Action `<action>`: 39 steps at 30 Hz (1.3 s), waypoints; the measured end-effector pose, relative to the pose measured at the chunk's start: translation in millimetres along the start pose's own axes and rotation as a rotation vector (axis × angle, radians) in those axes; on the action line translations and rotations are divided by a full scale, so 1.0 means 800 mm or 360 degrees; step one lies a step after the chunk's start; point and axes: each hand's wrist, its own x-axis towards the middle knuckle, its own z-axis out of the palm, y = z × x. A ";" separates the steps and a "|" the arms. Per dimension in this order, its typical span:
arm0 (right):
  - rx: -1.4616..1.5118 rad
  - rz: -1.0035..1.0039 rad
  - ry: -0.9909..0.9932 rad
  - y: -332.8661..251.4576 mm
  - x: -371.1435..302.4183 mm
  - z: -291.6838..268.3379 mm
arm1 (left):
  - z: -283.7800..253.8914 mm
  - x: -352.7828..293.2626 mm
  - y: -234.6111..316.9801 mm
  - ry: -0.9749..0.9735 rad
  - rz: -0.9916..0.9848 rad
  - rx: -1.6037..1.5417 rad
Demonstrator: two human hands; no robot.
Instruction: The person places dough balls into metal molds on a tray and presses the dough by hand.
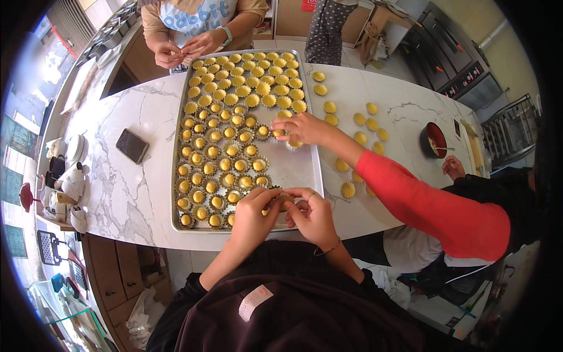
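Note:
Both of my hands meet over the near edge of a large metal baking tray (174, 199). Fingers of my left hand (253, 212) and my right hand (311, 216) close round a small fluted tart tin (282, 200), mostly covered by them. A bit of yellow dough (265, 212) shows beside the left fingers. To the left, several tart tins with dough balls (226, 164) stand in rows on the tray. Farther back, rows of yellow pressed tart shells (243, 91) fill its far half.
A co-worker's red-sleeved arm (410, 193) reaches across from the right, its hand (302, 129) over the tray. Another person's hands (187, 48) pinch something at the far edge. Loose tart shells (372, 124) and a dark bowl (432, 141) lie right; a phone (132, 145) lies left.

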 end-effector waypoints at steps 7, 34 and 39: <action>-0.0057 0.0035 0.0021 0.009 0.001 -0.003 | 0.000 0.000 0.008 0.0034 0.0031 -0.0016; -0.0235 -0.0160 0.0091 0.001 0.001 -0.002 | 0.007 -0.005 -0.002 0.0111 0.0071 0.0023; -0.0266 -0.0138 0.0100 0.005 0.002 -0.004 | 0.003 -0.002 0.010 0.0075 -0.0007 -0.0010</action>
